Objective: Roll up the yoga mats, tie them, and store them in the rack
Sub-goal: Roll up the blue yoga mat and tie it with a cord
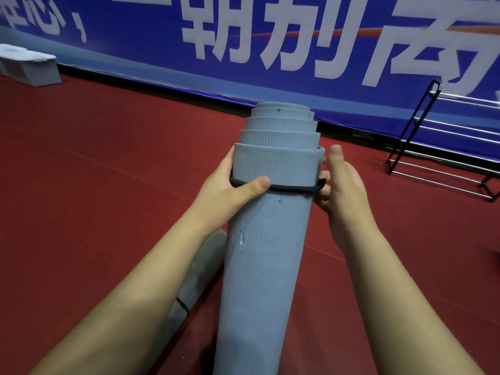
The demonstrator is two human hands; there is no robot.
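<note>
Right, we hold the rolled mat (265, 253) between both hands, its far end telescoped, with the inner layers stepping out. A black band (292, 188) circles the mat just below that end. Our left hand (230, 190) wraps the mat's left side, thumb pressed on the band. Our right hand (343, 185) pinches the band's end at the mat's right edge.

Risks as we judge them:
- The band sits close to the lip, so a slack pull could let it ride off and the roll would spring open.
- If the pinch slips, the band snaps back.
- The stepped end may snag the rack (438, 147), which is right of the mat and beyond it.

A second banded mat (200, 266) lies left of the mat, on the red floor (108, 158).
</note>
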